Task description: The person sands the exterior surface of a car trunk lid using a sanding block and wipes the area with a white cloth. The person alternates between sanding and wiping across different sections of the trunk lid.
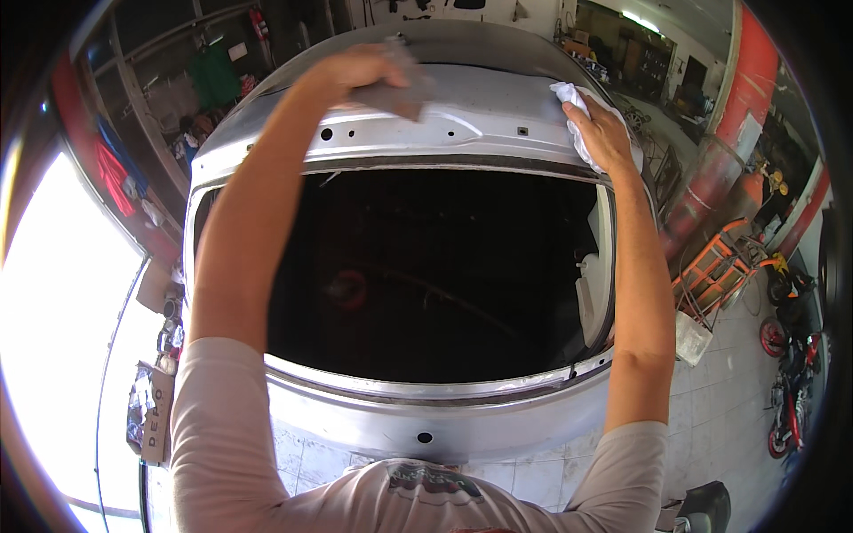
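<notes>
Both arms reach forward over the open boot of a bare, silver-grey sanded car body [426, 426], whose dark cavity fills the middle of the view.

The left hand [355, 73] lies palm down on the far panel of the body, above the boot opening. Its fingers are curled together over a flat grey-brown sheet of abrasive paper [400, 98], pressing it against the metal; one corner of the sheet sticks out below the fingers toward the right. The sheet is blurred, so its exact outline cannot be told.

The right hand [602, 133] rests on the same panel, well apart from the left, near the right upper corner of the opening. It is closed around a crumpled white cloth [573, 102], which bunches out above the knuckles and down past the wrist side, touching the panel.

The person wears a light grey long-sleeved shirt [222, 426], the sleeves pushed up above the elbows.

Around the car lies a workshop: a pale tiled floor [720, 417], an orange metal stand [720, 266] on the right beside a red and grey column [720, 160], red motorbikes [791, 391] at the far right edge, and shelving with red and green cloths [178, 98] on the left.
</notes>
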Demonstrator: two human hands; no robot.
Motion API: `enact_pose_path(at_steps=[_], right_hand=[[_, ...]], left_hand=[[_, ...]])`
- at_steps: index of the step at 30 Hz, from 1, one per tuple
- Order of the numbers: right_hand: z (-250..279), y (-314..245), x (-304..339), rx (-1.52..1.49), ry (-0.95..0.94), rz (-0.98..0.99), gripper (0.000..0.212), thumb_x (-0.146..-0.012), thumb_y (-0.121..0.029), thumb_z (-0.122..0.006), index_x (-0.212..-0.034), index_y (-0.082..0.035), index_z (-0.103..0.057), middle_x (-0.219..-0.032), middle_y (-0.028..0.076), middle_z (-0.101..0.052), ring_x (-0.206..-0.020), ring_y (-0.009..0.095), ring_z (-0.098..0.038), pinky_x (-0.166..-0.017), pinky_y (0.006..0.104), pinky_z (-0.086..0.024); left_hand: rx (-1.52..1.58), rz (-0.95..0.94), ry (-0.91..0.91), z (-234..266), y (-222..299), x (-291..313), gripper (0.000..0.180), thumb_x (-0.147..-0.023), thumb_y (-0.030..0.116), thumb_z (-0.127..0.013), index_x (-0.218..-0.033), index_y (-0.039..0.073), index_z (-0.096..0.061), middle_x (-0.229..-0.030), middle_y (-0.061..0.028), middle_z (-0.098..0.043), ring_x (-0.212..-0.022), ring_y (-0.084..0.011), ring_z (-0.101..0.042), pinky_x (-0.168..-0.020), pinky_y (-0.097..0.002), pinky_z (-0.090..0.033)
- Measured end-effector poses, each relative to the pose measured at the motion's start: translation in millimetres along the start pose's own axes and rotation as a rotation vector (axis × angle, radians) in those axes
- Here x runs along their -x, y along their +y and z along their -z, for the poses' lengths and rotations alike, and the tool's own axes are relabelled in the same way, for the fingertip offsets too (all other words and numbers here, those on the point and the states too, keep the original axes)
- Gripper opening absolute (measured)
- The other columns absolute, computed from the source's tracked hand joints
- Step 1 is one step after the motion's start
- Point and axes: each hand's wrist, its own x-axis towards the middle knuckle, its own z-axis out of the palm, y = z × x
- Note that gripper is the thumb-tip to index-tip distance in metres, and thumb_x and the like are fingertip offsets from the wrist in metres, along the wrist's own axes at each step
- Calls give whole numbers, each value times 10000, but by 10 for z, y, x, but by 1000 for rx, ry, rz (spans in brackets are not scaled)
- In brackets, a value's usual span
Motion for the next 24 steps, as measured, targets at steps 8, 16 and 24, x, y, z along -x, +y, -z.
enact_pose_path(at_steps=[8,16,24], right_hand=[[107,-94,101,-49,-21,-28,789,-970,-711,-472,-1531,-166,-573,-1553,121,-578,-1426,353,-535,-1216,423,-366],[107,-43,10,-233,-121,-145,949,-974,-829,-316,-1609,-140,-463,-1728,124,-318,-1613,281,-243,-1306,399,-203],[-323,-1011,-239,263,-161,8,769,-1019,-788,-233,-1469,-306,-631,-1531,33,-600,-1386,263,-586,-1155,410,-435]], left_hand=[[12,-43,-79,271,-57,-7,513,-805,74,-776,-1298,-11,-660,-1208,-196,-700,-1085,-315,-719,-959,-429,-600],[-54,-219,-77,-434,250,618,568,-756,184,-805,-1283,23,-667,-1142,-111,-730,-1040,-248,-697,-971,-391,-535],[188,-165,190,904,-1167,3014,703,-746,87,-784,-1412,-37,-597,-1185,-90,-727,-1077,-186,-687,-1018,-342,-507]])
